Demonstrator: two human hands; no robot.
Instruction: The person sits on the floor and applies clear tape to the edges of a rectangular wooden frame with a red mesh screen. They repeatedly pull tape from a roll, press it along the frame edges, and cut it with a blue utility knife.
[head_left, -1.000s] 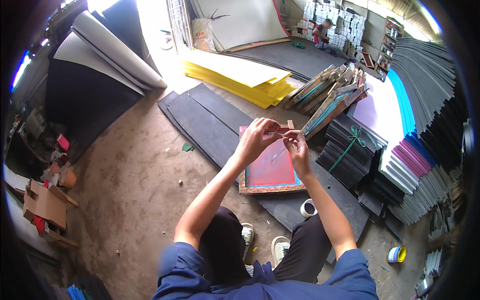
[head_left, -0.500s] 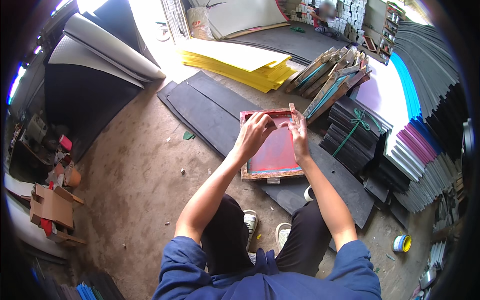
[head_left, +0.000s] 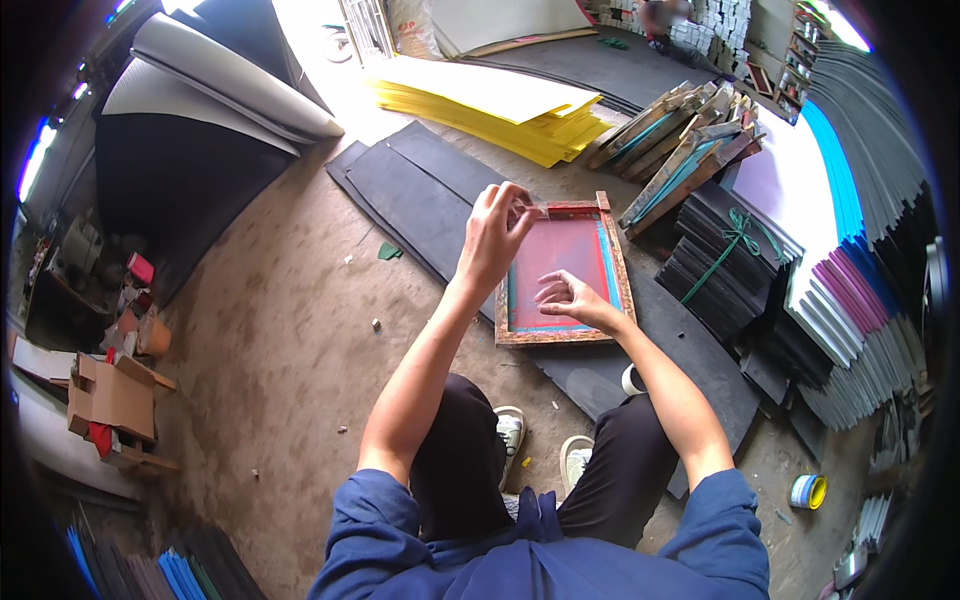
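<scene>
A wooden screen-printing frame (head_left: 622,285) with pinkish-red mesh and blue edging rests on dark foam sheets (head_left: 440,180) in front of me. My left hand (head_left: 494,238) is raised over the frame's far left corner. Its thumb and fingers pinch a small piece of clear film (head_left: 538,211), thin and hard to make out. Above the near part of the mesh hovers my right hand (head_left: 580,301), fingers loosely curved and apart, with nothing visible in them. A white tape roll (head_left: 632,380) lies by my right knee.
Yellow sheets (head_left: 490,105) are stacked beyond the foam. More wooden frames (head_left: 690,140) lean at the far right, beside a black bundle tied with green string (head_left: 720,255). A yellow-rimmed can (head_left: 808,491) stands at right, a cardboard box (head_left: 112,398) at left. Someone sits far back.
My right hand has left the frame's right edge and come nearer, over the mesh. My left hand has risen slightly with the clear film. The frame appears turned slightly.
</scene>
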